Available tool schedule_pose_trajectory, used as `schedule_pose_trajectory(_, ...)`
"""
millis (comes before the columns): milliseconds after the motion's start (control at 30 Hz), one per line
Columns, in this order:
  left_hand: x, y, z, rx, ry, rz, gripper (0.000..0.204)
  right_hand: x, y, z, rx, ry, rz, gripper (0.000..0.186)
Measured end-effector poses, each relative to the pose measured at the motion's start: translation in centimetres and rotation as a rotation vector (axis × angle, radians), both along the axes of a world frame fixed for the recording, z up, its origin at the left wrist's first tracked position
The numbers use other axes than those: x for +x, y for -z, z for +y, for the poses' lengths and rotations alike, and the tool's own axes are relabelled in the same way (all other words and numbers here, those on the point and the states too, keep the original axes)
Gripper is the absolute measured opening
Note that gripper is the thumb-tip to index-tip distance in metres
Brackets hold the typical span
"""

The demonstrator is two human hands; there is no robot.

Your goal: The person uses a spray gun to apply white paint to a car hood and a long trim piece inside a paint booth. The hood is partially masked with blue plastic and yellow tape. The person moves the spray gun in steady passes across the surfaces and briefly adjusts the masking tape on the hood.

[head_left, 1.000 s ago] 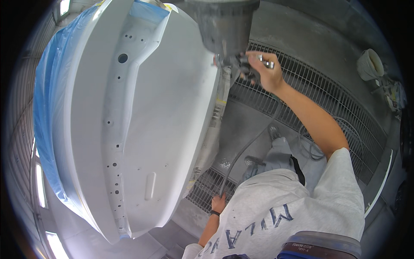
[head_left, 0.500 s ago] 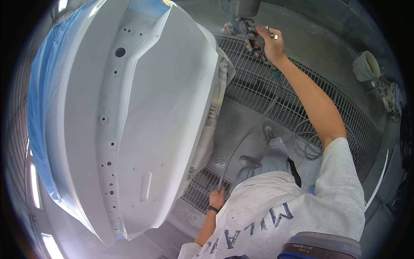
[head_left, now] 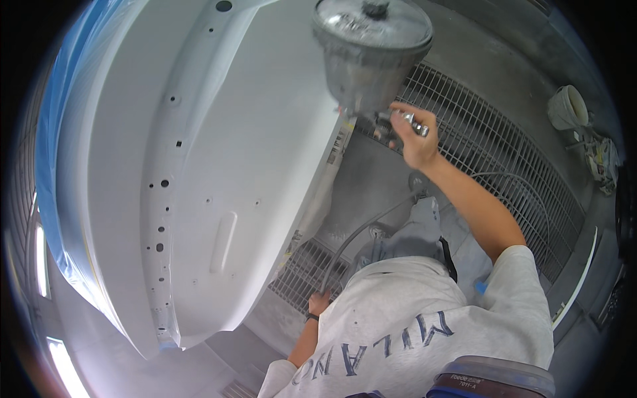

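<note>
My right hand is closed around the handle of a spray gun, whose large grey cup with a lid stands on top. The gun is beside the right edge of a big light-grey car body panel, which has a row of holes and a recessed slot. Part of the gun's body is hidden behind its cup and my fingers. Low beside my waist, my left hand is closed on a grey air hose. That hose runs up past my legs toward the gun.
Blue masking film covers the panel's far left side. Metal floor grating stretches along the right, with loops of hose on it. A dirty bucket stands at the far right, crumpled material beside it. My shoes are beside the hose.
My right hand has brought the spray gun lower and nearer, so its cup shows fully. The panel sits higher in view. My left hand keeps hold of the hose.
</note>
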State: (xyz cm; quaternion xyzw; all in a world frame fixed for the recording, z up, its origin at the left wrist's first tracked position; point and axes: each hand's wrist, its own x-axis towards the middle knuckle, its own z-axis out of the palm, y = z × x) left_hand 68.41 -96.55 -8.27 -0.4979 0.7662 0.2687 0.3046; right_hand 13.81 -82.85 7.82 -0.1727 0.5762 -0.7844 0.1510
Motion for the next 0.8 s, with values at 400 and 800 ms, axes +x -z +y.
schedule_pose_trajectory(400,5.2,3.7,-1.2,-0.049,0.174,-0.095,0.046,3.0,-0.7,-0.9,-0.007,-0.296,-0.160,0.038)
schedule_pose_trajectory(800,-12.6,-2.4,3.0,-0.017,-0.055,0.123,0.053,-14.5,0.7,2.8,-0.100,-0.068,-0.080,0.035)
